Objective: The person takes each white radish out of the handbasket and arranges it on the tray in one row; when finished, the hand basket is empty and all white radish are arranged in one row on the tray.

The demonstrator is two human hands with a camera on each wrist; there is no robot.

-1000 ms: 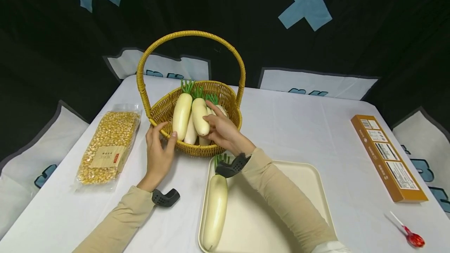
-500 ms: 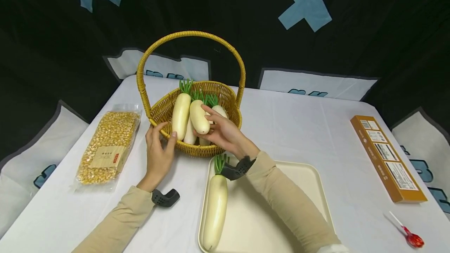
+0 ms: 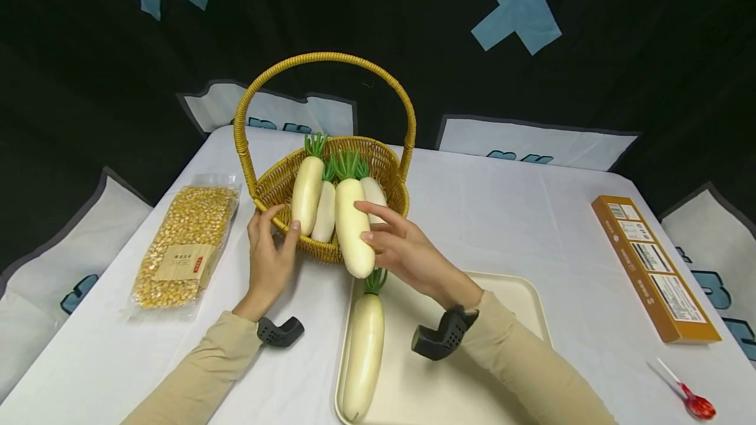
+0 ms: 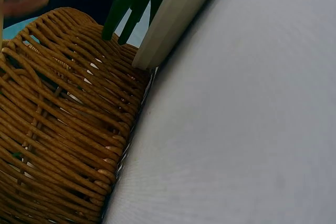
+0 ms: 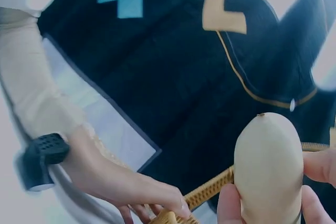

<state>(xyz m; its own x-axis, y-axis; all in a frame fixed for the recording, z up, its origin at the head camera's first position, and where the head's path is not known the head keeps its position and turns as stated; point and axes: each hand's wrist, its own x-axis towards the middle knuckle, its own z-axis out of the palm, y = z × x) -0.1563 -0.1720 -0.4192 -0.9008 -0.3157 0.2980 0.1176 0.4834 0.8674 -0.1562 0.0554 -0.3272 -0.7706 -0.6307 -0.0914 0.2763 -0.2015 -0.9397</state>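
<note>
Held radish [image 3: 353,225]: one, pinched by the right hand [image 3: 410,251], over the front edge of the basket [image 3: 276,187]
Left hand [image 3: 270,264]: pinching basket rim
Basket radishes [image 3: 308,192]: three
Tray radish [image 3: 363,359]: one, on one tray [image 3: 413,382]

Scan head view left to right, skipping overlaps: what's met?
Clear plastic bag of yellow corn kernels, left hand, two green-topped white radishes in yellow wicker basket, held white radish, right hand, long orange-brown box.

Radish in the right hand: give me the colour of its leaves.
The leaves are green; the head view shows them best.
</note>
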